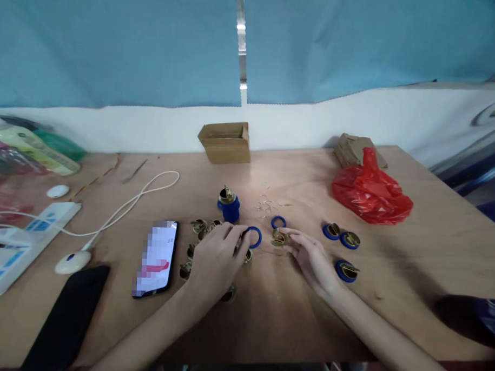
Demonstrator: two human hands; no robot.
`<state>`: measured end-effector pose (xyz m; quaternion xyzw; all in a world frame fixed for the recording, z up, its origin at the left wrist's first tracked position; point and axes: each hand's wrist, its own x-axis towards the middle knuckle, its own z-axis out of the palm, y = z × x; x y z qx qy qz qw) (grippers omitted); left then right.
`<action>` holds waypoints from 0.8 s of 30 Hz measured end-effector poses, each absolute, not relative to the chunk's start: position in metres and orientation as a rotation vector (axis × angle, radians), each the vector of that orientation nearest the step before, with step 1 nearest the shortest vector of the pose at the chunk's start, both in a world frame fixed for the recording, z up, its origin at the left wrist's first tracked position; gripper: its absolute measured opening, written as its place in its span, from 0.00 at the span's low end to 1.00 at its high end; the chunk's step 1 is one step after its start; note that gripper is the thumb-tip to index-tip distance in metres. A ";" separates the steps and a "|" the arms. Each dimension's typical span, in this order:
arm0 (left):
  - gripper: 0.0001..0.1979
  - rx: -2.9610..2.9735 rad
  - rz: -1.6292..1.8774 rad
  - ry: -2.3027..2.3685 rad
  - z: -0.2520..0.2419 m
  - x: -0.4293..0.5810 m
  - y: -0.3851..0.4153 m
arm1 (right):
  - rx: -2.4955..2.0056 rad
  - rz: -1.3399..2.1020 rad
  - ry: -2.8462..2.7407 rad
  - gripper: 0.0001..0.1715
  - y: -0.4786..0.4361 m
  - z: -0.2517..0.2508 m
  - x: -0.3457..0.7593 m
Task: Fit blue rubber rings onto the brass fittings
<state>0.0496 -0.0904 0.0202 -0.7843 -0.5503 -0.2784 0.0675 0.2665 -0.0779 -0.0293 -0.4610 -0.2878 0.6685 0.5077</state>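
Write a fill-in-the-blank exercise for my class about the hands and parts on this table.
1. The left hand holds a ____ ring.
2. The right hand touches a brass part; the plastic bag beyond it is ____.
3. The phone lies to the ____ of the left hand.
4. To the right of the right hand lie ____ ringed pieces.
Missing words: blue; red; left; three.

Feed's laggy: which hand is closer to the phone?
Left. The left hand sits just right of the phone, holding a blue ring; the right hand is farther right, past the left, fingertips at a brass piece.
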 end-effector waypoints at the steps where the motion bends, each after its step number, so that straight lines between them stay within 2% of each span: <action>1: 0.06 -2.346 -0.831 -1.669 0.024 0.051 -0.086 | -1.115 1.594 -0.692 0.13 -0.078 -0.028 0.267; 4: 0.06 -2.322 -0.763 -1.805 0.033 0.056 -0.072 | -1.127 1.561 -0.697 0.14 -0.079 -0.026 0.268; 10: 0.12 -2.539 -0.311 -2.112 0.027 0.087 -0.043 | -1.122 1.380 -0.664 0.13 -0.081 -0.027 0.268; 13: 0.13 -2.587 -0.276 -2.133 0.016 0.104 -0.029 | -1.113 1.235 -0.667 0.12 -0.080 -0.029 0.270; 21: 0.14 -2.734 -0.508 -2.078 0.007 0.113 -0.023 | -1.141 1.162 -0.870 0.12 -0.080 -0.033 0.273; 24: 0.15 -2.908 -0.894 -2.071 0.006 0.106 -0.042 | -1.141 1.013 -1.096 0.12 -0.085 -0.028 0.271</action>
